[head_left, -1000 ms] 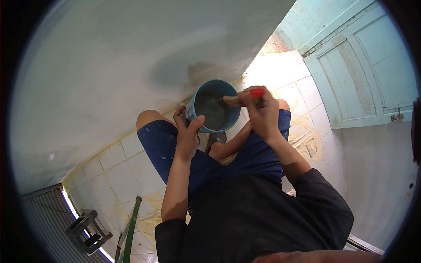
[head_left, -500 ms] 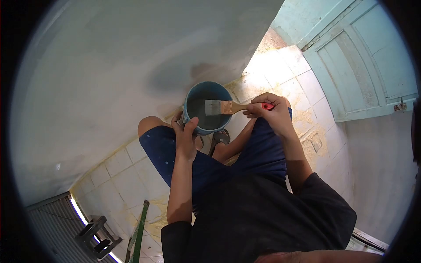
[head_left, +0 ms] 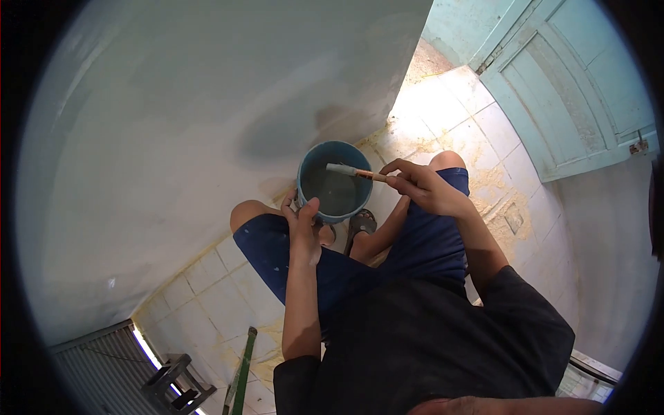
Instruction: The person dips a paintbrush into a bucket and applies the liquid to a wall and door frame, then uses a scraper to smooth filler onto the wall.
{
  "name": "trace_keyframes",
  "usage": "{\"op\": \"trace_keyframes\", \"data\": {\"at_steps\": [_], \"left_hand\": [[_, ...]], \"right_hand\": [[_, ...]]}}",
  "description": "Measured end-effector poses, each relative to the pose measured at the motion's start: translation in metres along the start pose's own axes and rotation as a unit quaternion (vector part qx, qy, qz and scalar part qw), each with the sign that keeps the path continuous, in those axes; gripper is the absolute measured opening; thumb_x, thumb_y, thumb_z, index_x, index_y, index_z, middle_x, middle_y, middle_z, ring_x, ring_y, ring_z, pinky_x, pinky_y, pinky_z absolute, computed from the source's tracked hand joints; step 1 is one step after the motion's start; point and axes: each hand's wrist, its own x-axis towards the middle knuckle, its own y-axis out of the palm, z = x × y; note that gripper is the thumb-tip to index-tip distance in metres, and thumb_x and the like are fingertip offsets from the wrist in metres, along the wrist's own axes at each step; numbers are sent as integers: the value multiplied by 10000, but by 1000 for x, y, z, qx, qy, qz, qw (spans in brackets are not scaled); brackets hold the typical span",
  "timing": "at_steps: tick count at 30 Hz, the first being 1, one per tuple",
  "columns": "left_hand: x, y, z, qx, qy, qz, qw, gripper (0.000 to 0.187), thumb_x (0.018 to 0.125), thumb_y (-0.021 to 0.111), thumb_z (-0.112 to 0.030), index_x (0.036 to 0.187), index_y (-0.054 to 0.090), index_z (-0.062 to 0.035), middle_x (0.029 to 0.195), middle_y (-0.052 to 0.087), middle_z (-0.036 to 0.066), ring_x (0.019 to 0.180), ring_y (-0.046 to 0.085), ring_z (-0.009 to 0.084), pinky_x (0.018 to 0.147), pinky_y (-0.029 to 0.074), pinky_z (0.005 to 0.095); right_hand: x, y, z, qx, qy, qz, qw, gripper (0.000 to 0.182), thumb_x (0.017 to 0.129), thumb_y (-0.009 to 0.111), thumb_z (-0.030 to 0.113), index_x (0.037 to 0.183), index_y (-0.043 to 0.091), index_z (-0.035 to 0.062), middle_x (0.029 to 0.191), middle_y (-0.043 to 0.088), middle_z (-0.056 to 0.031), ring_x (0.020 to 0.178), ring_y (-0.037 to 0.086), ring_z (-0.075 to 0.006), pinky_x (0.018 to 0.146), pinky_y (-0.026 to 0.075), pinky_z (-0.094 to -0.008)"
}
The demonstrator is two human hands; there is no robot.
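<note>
A blue bucket [head_left: 301, 181] with grey-green liquid inside is held near my knees, close to the wall. My left hand [head_left: 301, 225] grips its near left side, thumb at the rim and fingers round the outside. In my right hand [head_left: 423, 187] is a paintbrush [head_left: 365, 174], pinched by its handle. The brush is turned edge-on, its pale, wet-looking bristles over the bucket's opening, above the liquid. My fingers cover most of the handle.
A grey-white wall [head_left: 173, 124] rises in front, with a darker damp-looking patch [head_left: 277, 135]. Stained white tiles [head_left: 207, 294] cover the floor. A dark plastic stool [head_left: 176, 384] and a green pole [head_left: 242, 370] are at lower left. A light-blue door [head_left: 567, 97] stands at upper right.
The paintbrush has rotated from showing its broad face to showing its narrow edge. My right hand has turned with it. The view has shifted slightly, so everything appears a little further right.
</note>
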Motion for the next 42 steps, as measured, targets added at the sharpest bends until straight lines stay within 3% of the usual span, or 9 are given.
{"op": "trace_keyframes", "data": {"at_steps": [5,9,14,17,24,27,29,32,42], "left_hand": [[4,-2,2,-2,-9,0,1000,820,898,727,-286,1528,220,-144,1367,471,170,1219,517,268,955,479,369],[4,-2,4,-1,-12,-3,1000,817,900,727,-286,1528,222,-150,1361,466,161,1231,504,273,960,476,378],[1,2,0,-7,-8,-3,1000,840,892,741,-270,1531,210,-144,1381,460,171,1246,492,278,984,462,382],[2,3,-1,-3,-10,-7,1000,872,882,757,-265,1534,194,-134,1396,454,189,1265,482,290,1021,439,394],[1,2,0,1,2,-9,1000,924,863,787,-272,1540,179,-108,1418,434,216,1290,467,312,1079,398,420],[1,1,3,14,8,-6,1000,922,862,789,-273,1538,185,-103,1424,431,216,1295,463,311,1082,394,415],[-1,3,0,7,6,-7,1000,918,863,787,-270,1537,187,-102,1423,433,216,1296,462,310,1081,394,410],[0,1,1,4,4,-11,1000,905,866,783,-263,1534,193,-103,1419,438,216,1293,467,306,1074,400,402],[0,2,1,-9,7,-7,1000,867,875,771,-264,1521,207,-130,1382,475,206,1262,501,296,1030,446,395]], "right_hand": [[2,9,-6,167,42,21,985,314,1078,530,301,1238,591,38,684,491,20,647,462,-111,601,395,-290],[5,9,-9,183,39,11,982,326,1076,536,312,1211,604,23,690,478,7,655,437,-106,605,395,-284],[7,5,-4,-82,-76,-59,992,254,1051,568,241,1113,644,7,662,596,-151,609,605,-266,602,460,-375],[9,4,2,-66,-61,-59,994,216,1034,584,210,1076,653,10,701,634,-207,666,650,-358,620,479,-425],[10,6,-5,-90,-53,-62,993,251,1042,572,240,1042,658,5,697,627,-197,678,638,-372,632,477,-436],[12,6,-12,-125,-119,-73,982,274,1051,556,255,1041,658,1,689,604,-186,654,617,-337,632,472,-421],[9,2,-7,-33,26,-9,999,326,1079,527,269,1046,668,-23,762,629,-100,710,577,-167,668,454,-317],[11,5,-15,65,48,5,997,312,1082,539,282,1068,656,-7,729,567,-27,696,489,-84,637,415,-280],[14,22,-37,179,-35,-40,982,301,1058,593,306,1067,649,10,691,494,26,667,430,-64,597,349,-242]]}}
